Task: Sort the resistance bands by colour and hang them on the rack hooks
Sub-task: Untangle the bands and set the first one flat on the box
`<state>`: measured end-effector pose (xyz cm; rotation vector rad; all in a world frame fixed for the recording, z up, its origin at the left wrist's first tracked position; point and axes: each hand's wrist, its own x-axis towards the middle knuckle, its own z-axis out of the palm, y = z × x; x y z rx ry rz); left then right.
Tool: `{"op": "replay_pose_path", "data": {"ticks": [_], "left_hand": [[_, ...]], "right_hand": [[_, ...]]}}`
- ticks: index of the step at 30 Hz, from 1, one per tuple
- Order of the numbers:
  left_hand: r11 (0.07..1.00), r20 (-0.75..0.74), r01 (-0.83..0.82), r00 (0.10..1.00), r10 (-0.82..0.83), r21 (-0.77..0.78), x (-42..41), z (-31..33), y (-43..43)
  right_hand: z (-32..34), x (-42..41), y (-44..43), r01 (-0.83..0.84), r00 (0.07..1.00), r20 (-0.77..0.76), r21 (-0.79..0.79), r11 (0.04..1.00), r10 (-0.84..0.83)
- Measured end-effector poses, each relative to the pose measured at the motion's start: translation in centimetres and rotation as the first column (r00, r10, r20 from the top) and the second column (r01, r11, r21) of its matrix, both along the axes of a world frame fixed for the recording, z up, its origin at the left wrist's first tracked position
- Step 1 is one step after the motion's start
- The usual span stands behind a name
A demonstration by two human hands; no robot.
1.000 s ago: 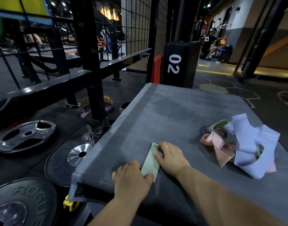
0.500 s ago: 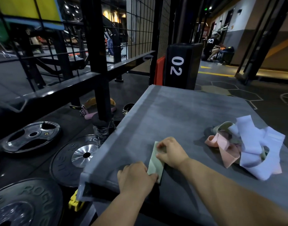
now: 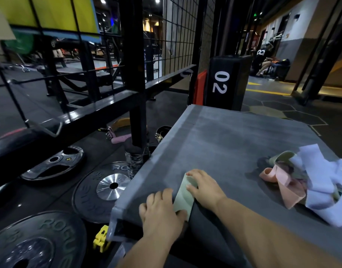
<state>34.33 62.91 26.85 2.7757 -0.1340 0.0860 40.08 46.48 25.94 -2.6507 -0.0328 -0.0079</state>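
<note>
On the flat top of the big grey padded box (image 3: 224, 144), the loose pile of lavender, pink and olive elastic bands (image 3: 319, 182) lies to my right, well apart from my hands. My left hand (image 3: 160, 211) presses flat on the near end of the folded pale green band (image 3: 183, 198). My right hand (image 3: 205, 187) touches its far end with bent fingers; I cannot tell if they pinch. The band lies flat near the box's left front corner, with its long axis pointing away from me.

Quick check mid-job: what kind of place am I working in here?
Most likely a gym: weight plates lie on the floor, a black rack frame stands beside the grey platform, and resistance bands are piled on it.
</note>
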Motion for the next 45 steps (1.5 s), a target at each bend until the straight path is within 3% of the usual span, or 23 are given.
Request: {"op": "replay_pose_path", "data": {"ticks": [5,13,36,45], "left_hand": [[0.983,-0.111,0.181,0.978,-0.175,0.042,0.1,-0.9,-0.4],[0.969,-0.146,0.23,0.966,-0.215,0.088,0.2,-1.9,-0.3],[0.964,-0.181,0.232,0.962,-0.206,0.133,-0.5,-1.6,-0.4],[0.992,-0.132,0.123,0.983,-0.127,-0.039,0.6,-0.9,-0.4]], "right_hand": [[-0.4,0.1,0.0,-0.109,0.994,-0.056,-0.261,0.959,0.098],[-0.2,0.1,0.0,-0.141,0.987,-0.124,-0.348,0.927,0.104],[-0.6,0.3,-0.6,-0.153,0.983,-0.147,-0.319,0.935,0.11],[0.2,-0.1,-0.5,-0.111,0.991,-0.096,-0.186,0.976,0.094]]}}
